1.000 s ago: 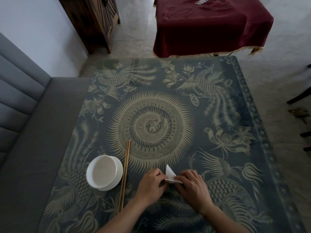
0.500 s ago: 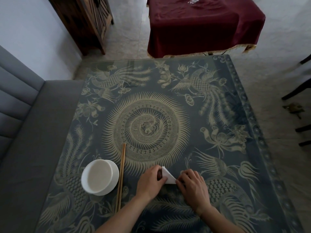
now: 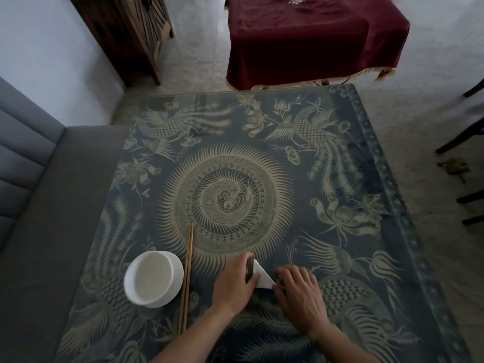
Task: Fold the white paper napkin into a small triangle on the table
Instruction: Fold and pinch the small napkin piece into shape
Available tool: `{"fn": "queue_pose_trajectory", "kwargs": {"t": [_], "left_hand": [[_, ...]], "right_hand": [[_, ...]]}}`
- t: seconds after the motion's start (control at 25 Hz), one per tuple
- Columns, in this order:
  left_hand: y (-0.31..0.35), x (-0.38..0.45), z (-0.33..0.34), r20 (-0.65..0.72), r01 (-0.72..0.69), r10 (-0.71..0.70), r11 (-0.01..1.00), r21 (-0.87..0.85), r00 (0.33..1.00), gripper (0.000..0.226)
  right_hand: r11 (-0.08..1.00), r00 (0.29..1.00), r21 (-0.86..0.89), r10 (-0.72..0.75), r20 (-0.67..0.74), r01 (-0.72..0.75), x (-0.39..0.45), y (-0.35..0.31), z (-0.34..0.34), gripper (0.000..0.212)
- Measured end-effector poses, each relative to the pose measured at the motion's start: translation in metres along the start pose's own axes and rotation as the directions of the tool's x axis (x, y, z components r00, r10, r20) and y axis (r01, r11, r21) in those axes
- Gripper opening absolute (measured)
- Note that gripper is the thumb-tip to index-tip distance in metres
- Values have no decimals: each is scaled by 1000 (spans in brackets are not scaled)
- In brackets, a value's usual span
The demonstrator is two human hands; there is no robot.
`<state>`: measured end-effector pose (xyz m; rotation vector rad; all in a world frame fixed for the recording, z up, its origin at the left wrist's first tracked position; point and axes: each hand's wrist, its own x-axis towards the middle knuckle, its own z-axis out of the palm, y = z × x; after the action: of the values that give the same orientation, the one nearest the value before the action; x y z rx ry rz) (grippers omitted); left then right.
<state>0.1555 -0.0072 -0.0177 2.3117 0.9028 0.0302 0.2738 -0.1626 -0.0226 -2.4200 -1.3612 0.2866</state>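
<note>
Two hands press a small white napkin (image 3: pixel 262 277) flat on the table (image 3: pixel 340 179). The napkin lies near the table's close edge, right of the chopsticks (image 3: pixel 186 279). It is a triangle. Its sharp tip points away and left, and its long side slants down to the right. The left hand (image 3: pixel 233 281) has its fingers together on the napkin's left edge. The right hand (image 3: pixel 298 292) has bent fingers pressing the right corner. A white bowl (image 3: pixel 153 279) sits just left of the chopsticks. Past the table stands a red cloth (image 3: pixel 314 40) with white writing too blurry to read.
</note>
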Motion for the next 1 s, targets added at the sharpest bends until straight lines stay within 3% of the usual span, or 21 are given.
{"fn": "queue_pose_trajectory", "kwargs": {"t": [0.12,0.24,0.32,0.44,0.72,1.0], "left_hand": [[-12,-13,-3,-38,-269,280,945,188,959,32],[-27,-33,3,141,-458,437,824,334,888,58],[-31,-39,9,252,-473,402,786,397,880,73],[-28,-39,10,359,-467,324,757,457,875,78],[-28,-31,3,423,-446,247,757,477,872,82],[-28,-17,-2,490,-507,262,721,473,831,86]], "right_hand": [[986,990,-89,-142,24,144,-11,1,4,43],[923,941,-188,-316,124,335,-25,6,10,64],[896,915,-215,-350,199,389,-31,7,13,70],[890,901,-224,-329,283,396,-37,6,14,75],[896,894,-228,-293,339,380,-38,10,11,82],[907,892,-218,-269,363,361,-36,6,5,80]]}}
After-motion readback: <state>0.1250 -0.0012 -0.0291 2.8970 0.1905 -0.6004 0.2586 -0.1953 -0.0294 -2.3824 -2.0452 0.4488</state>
